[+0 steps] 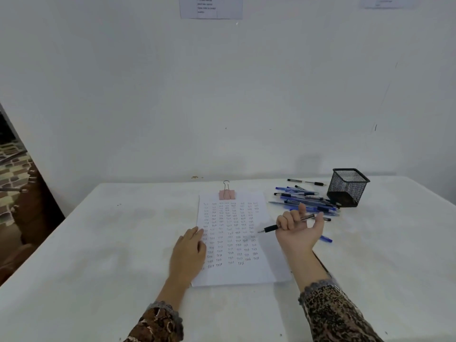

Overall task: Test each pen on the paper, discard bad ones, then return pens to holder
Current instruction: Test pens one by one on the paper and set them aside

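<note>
A white paper (pixel 232 272) covered with several rows of small written words lies in the middle of the table, with a pink binder clip (pixel 227 193) on its top edge. My left hand (pixel 188 253) rests flat on the sheet's left edge. My right hand (pixel 298 230), palm turned up, grips a black pen (pixel 271 228) whose tip points left over the paper's right edge. A pile of blue and black pens (pixel 303 201) lies beyond that hand. The black mesh holder (pixel 346 187) stands at the back right.
The white table (pixel 98 255) runs up to a white wall. Two black pens (pixel 306 181) lie apart near the back edge, left of the holder. A blue pen (pixel 326 239) lies right of my right wrist. A dark patterned area lies beyond the table's left side.
</note>
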A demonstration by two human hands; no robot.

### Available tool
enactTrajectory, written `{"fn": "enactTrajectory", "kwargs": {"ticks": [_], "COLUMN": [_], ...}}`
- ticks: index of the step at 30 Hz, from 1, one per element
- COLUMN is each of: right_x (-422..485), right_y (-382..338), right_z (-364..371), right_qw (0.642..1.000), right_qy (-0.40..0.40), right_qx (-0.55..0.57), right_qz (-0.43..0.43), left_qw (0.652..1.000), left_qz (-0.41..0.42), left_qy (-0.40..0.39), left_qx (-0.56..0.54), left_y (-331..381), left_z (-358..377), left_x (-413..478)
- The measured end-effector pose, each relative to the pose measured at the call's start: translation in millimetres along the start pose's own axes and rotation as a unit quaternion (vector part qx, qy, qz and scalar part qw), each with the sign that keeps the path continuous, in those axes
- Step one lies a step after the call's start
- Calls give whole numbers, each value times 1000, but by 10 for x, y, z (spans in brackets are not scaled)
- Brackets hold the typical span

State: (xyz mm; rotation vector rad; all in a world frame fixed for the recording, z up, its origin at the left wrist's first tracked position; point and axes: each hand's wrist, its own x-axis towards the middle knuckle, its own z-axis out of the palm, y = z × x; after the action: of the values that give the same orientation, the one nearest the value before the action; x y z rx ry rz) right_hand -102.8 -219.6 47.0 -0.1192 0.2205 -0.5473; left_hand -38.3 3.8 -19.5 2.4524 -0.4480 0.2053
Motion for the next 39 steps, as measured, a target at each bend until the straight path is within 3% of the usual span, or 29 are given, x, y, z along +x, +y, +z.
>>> {"fn": "enactTrajectory", "kwargs": {"ticks": [10, 15, 18, 27, 29, 33, 35, 39], "right_x": [305, 408, 436, 711, 801, 958, 1036, 1132], "right_y": [231, 208, 198, 182, 191, 223, 251, 331], "right_z": [-188, -186, -182, -103, -66, -82, -104, -188], "right_qw": [992, 993, 994, 980, 953, 858, 824, 800], "right_qy": [66, 84, 77, 34, 15, -54, -56, -52], "right_qx": [-95, -74, -70, -192, -300, -508, -559, -591], "right_qz": [43, 30, 41, 48, 30, -54, -71, -93], "left_qw": [1000, 1000, 999, 999, 1000, 1000, 1000, 999], "left_qz": [19, 20, 23, 9, 1, 5, 5, 12], "left_qy": [4, 8, 16, 27, 22, 26, 28, -11], "left_qx": [19, 16, 20, 15, 13, 15, 14, 48], "left_y": [-26, -62, -69, -84, -70, -59, -60, -53], "left_z": [12, 47, 62, 86, 74, 76, 77, 59], "left_x": [9, 35, 39, 32, 32, 49, 59, 85]}}
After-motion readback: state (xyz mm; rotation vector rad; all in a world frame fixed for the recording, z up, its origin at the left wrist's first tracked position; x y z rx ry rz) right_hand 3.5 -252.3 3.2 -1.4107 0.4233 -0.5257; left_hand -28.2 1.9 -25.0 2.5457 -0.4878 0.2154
